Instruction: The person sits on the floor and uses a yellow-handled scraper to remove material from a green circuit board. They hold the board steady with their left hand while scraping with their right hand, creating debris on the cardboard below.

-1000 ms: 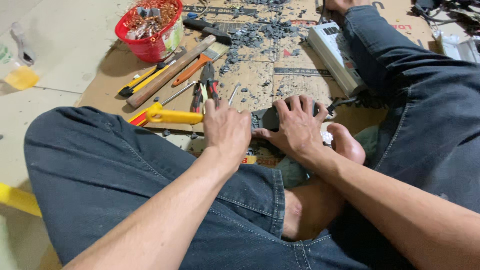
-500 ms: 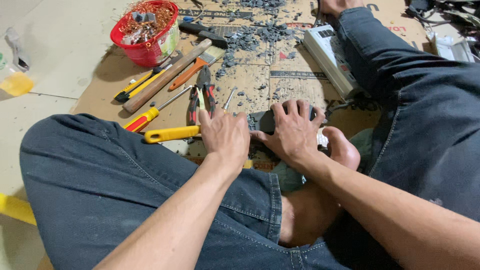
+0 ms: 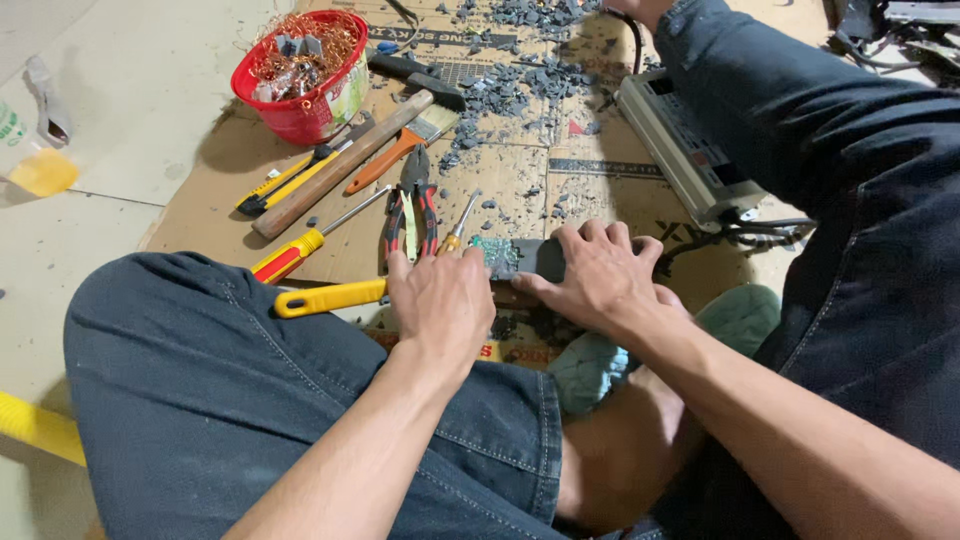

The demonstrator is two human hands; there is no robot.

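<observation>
Down on the cardboard sheet between my knees, my right hand lies flat with fingers spread over a dark blocky part carrying a bit of green board. My left hand rests beside it, curled next to a yellow-handled tool; can't tell whether its grip is actually pinching anything. That block looks rigid and dense, probably brittle judging by the grey chips around, so I'd hold it by its long sides.
</observation>
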